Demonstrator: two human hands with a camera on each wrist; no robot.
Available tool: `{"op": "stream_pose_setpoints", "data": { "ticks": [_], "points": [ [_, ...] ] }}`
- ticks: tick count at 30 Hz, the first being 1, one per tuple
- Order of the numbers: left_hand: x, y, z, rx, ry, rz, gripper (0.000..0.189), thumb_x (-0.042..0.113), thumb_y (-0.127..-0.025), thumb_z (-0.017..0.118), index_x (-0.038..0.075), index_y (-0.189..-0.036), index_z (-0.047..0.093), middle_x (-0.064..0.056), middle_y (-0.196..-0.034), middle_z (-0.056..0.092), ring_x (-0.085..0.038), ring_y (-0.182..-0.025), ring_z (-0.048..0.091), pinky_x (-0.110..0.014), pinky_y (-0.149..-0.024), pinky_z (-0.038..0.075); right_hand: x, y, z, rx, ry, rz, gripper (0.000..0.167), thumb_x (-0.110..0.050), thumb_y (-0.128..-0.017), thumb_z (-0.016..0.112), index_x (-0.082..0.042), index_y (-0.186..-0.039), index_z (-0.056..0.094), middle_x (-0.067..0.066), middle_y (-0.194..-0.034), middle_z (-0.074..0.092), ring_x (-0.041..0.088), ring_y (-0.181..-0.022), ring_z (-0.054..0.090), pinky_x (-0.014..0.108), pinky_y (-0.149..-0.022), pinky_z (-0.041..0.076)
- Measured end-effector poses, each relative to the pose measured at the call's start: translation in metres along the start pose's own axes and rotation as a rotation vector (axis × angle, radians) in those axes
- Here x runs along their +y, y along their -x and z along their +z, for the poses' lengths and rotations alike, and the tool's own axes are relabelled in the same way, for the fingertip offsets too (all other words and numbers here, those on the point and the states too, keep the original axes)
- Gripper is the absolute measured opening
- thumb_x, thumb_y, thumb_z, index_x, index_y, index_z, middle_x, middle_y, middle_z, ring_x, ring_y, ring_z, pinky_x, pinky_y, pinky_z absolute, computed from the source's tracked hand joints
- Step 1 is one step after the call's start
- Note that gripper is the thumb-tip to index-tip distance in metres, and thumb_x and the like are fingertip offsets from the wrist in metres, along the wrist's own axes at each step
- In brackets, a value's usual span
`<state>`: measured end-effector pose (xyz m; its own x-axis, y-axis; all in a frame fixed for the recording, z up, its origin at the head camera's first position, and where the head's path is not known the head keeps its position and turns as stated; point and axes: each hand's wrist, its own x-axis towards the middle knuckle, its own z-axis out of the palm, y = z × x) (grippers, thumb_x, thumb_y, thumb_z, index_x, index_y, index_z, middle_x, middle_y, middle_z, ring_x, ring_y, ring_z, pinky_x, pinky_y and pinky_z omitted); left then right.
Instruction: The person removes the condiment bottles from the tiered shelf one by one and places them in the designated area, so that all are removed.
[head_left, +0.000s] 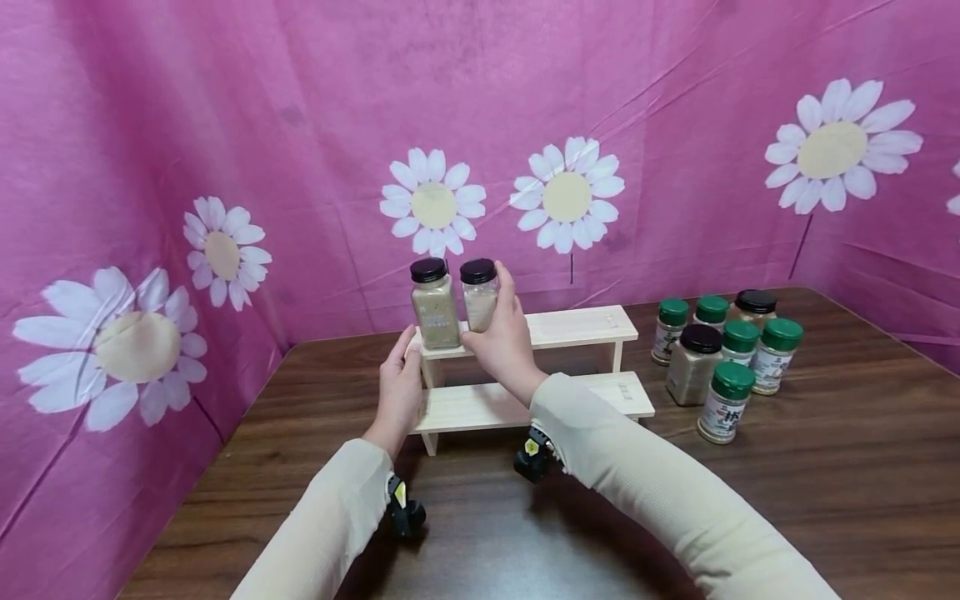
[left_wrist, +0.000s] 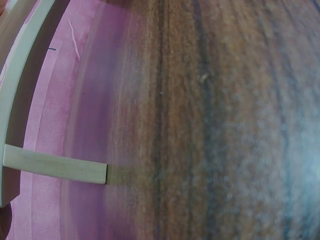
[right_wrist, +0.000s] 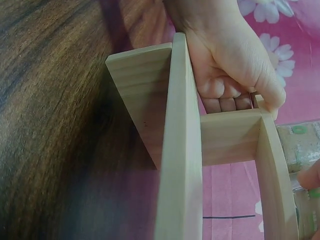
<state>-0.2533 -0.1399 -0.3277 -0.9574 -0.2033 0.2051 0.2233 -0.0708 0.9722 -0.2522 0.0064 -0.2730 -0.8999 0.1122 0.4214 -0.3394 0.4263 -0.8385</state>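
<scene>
A pale wooden two-tier rack [head_left: 581, 327] stands on the table. On the left of its upper shelf is a square clear jar [head_left: 437, 312] with a black lid and greenish-beige powder. Right beside it, my right hand [head_left: 504, 342] grips a second black-lidded jar [head_left: 480, 304], partly hidden by the fingers. My left hand [head_left: 397, 392] holds the rack's left end. In the right wrist view, this left hand [right_wrist: 225, 60] has its thumb on the upper shelf's end and its fingers curled behind the support. The left wrist view catches the rack's leg [left_wrist: 55, 166].
To the right of the rack stand several green-capped spice bottles [head_left: 724, 408], a black-lidded jar of powder [head_left: 692, 371] and another black-lidded jar [head_left: 753, 307] behind them. A pink cloth [head_left: 322, 167] with daisies hangs behind the dark wooden table [head_left: 480, 533].
</scene>
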Motion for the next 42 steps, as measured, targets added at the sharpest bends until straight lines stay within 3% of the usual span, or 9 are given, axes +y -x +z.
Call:
{"op": "stream_pose_setpoints", "data": {
  "ticks": [9,24,32,42],
  "points": [
    [0.0,-0.001,0.001,-0.003,0.01,0.009,0.043,0.009,-0.098,0.038,0.01,-0.141,0.04,-0.014,-0.141,0.041,-0.024,-0.124,0.043,-0.037,-0.104,0.04,-0.003,-0.001,-0.003,0.029,-0.009,-0.024,0.105,0.004,-0.061,0.076,-0.023,-0.145,0.019,0.02,-0.126,0.05,0.035,-0.111,0.05,0.047,-0.097,0.042],
    [-0.002,0.0,0.0,0.004,-0.027,0.022,0.043,0.009,-0.097,0.038,0.011,-0.14,0.042,-0.014,-0.14,0.044,-0.024,-0.12,0.046,-0.038,-0.102,0.042,-0.01,-0.001,-0.005,-0.007,-0.01,-0.019,0.105,0.005,-0.059,0.077,-0.024,-0.143,0.022,0.017,-0.123,0.054,0.032,-0.108,0.053,0.045,-0.095,0.044],
    [0.0,-0.001,-0.001,0.006,-0.042,0.031,0.043,0.009,-0.097,0.038,0.011,-0.14,0.042,-0.014,-0.14,0.044,-0.023,-0.121,0.045,-0.038,-0.103,0.041,-0.02,0.001,-0.012,0.023,-0.035,-0.046,0.104,0.001,-0.06,0.079,-0.024,-0.144,0.022,0.014,-0.128,0.052,0.03,-0.109,0.053,0.044,-0.095,0.044],
    [-0.002,0.0,-0.002,0.003,-0.018,0.024,0.043,0.009,-0.097,0.038,0.01,-0.14,0.041,-0.015,-0.141,0.042,-0.024,-0.123,0.043,-0.038,-0.104,0.039,-0.012,0.007,-0.013,0.103,-0.143,-0.183,0.102,-0.005,-0.063,0.077,-0.028,-0.147,0.023,0.011,-0.127,0.054,0.024,-0.102,0.055,0.038,-0.088,0.048]
  ]
}}
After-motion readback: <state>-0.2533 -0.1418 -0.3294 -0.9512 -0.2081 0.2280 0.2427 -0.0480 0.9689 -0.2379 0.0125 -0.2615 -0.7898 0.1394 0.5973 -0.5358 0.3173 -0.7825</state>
